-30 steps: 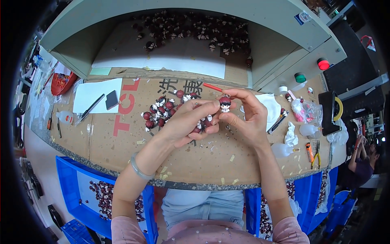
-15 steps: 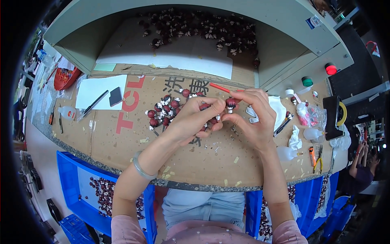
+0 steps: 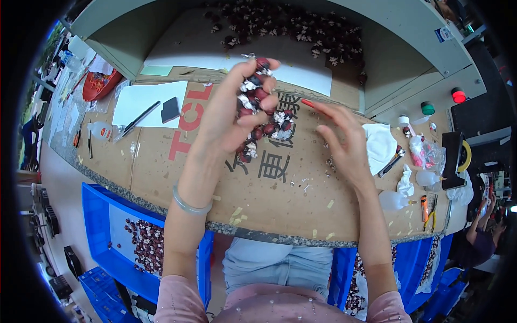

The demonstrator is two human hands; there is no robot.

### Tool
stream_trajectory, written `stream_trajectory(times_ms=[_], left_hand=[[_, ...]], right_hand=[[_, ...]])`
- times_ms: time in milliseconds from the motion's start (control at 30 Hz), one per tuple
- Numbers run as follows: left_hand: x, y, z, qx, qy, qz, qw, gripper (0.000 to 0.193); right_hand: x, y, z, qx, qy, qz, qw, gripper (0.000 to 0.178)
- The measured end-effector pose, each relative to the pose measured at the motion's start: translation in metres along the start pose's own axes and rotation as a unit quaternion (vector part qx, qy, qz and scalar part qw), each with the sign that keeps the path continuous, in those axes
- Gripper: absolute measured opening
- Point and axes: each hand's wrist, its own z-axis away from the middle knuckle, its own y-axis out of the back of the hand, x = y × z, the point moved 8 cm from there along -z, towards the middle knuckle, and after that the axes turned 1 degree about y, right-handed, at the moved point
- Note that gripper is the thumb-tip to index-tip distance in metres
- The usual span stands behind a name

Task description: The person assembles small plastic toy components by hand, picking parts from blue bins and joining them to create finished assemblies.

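My left hand (image 3: pixel 218 116) is raised toward the shelf opening, its fingers curled round several small dark-red, black and white figures (image 3: pixel 259 94). More of these small figures (image 3: pixel 283 123) lie on the cardboard just behind and below that hand. My right hand (image 3: pixel 347 145) hovers over the cardboard to the right. A thin red stick (image 3: pixel 307 103) pokes out past its index finger; most of its length is hidden by the hand. The thumb and index finger are apart, with no figure between them.
A pale shelf box (image 3: pixel 371 102) with a heap of figures (image 3: pixel 291 29) stands behind the cardboard (image 3: pixel 291 210). White paper, a pen and a dark block lie left. Bottles, pliers (image 3: pixel 430 220) and a white cloth (image 3: pixel 380 148) lie right. Blue bins (image 3: pixel 99 229) flank my lap.
My left hand has lifted away from my right hand toward the shelf, carrying figures. The right hand's finger and thumb no longer have a figure between them. The whole view has shifted slightly.
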Motion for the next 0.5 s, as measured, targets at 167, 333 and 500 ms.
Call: stream_trajectory(times_ms=[167,333,500], left_hand=[[0.008,0.014,-0.001,0.069,-0.019,-0.062,0.996,0.03],[0.005,0.014,-0.001,0.073,-0.019,-0.09,0.993,0.025],[-0.006,0.012,-0.002,0.055,0.012,-0.107,0.993,0.034]], right_hand=[[-0.028,-0.045,-0.009,-0.054,0.039,0.057,0.996,0.041],[-0.02,-0.044,-0.004,-0.032,0.033,0.067,0.997,0.037],[-0.015,-0.035,-0.004,-0.003,0.04,0.074,0.996,0.028]])
